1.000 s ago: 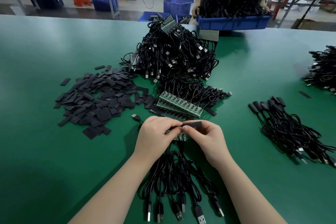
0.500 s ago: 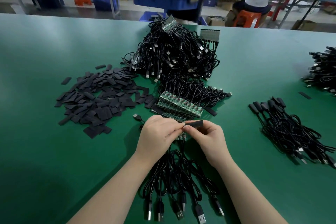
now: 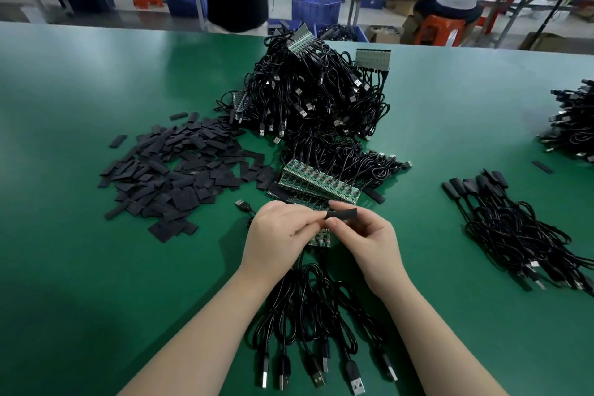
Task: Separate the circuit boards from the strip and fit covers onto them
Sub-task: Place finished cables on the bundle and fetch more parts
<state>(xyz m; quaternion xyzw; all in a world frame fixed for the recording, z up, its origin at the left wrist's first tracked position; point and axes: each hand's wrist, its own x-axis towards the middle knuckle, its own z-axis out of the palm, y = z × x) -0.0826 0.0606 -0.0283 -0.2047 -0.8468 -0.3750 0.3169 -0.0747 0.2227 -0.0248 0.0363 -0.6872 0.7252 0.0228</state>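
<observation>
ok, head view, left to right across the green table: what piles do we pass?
Loose black covers → stacked circuit board strips → bundle of covered cables → another cable pile at the right edge.

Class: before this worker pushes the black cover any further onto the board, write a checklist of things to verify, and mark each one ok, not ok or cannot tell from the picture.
1. Black cover pinched in the right hand: ok.
2. Left hand gripping the board strip: ok.
3. Cover's open end lined up with one board: cannot tell, fingers hide it.
4. That board already separated from the strip: cannot tell.
5. Strip's cables hang toward the worker, away from the cover: ok.
6. Spare covers lying left of the hands: ok.
</observation>
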